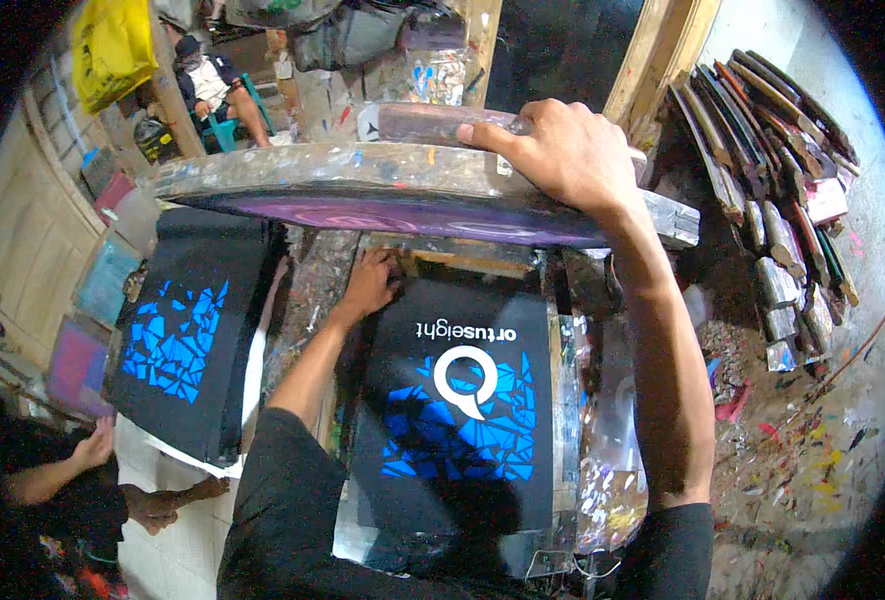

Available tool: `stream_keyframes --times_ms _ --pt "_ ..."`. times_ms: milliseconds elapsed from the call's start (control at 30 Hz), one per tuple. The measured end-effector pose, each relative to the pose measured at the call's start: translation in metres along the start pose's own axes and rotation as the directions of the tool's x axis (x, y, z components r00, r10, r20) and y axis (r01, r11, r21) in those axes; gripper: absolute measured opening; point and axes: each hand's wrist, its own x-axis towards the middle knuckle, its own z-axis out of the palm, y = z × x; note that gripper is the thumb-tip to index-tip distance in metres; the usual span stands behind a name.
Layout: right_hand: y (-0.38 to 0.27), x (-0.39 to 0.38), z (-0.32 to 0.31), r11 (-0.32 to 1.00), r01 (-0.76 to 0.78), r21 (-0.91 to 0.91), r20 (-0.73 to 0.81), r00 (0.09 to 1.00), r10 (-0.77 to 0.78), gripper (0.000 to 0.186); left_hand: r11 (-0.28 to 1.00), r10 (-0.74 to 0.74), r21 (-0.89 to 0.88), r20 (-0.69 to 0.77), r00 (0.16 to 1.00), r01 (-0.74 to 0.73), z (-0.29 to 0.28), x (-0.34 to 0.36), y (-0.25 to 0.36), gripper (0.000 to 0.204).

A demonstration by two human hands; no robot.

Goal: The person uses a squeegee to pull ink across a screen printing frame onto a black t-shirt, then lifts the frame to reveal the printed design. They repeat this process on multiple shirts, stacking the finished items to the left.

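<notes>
My right hand (562, 160) grips the raised, ink-spattered screen frame (292, 165), its thumb over a squeegee (412, 120) lying along the top. The purple mesh (382, 218) shows beneath the frame. My left hand (370, 280) rests with fingers slightly apart at the upper left corner of a black fabric panel (382, 380) on the printing board below. That panel carries blue fragmented shapes, a white round emblem and white lettering. To the left, another black panel (167, 250) with similar blue shapes lies on a stack.
A co-worker's hand (92, 450) is near the left stack, another hand (157, 505) below it. A seated person (212, 85) is at the back left. Many squeegees (762, 160) are piled at the right by the paint-spattered surface (802, 450). A yellow bag (112, 55) hangs upper left.
</notes>
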Motion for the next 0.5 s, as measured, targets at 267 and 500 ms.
stream_keyframes --times_ms 267,500 --pt "0.001 0.031 -0.014 0.999 -0.021 -0.030 0.014 1.000 0.022 0.091 0.711 -0.686 -0.638 -0.535 0.494 0.296 -0.172 -0.172 -0.011 0.029" --pt "-0.005 0.020 -0.014 0.999 -0.035 0.000 0.017 0.999 0.035 0.088 0.374 -0.366 0.148 -0.883 0.292 0.916 -0.361 -0.338 -0.117 0.039"
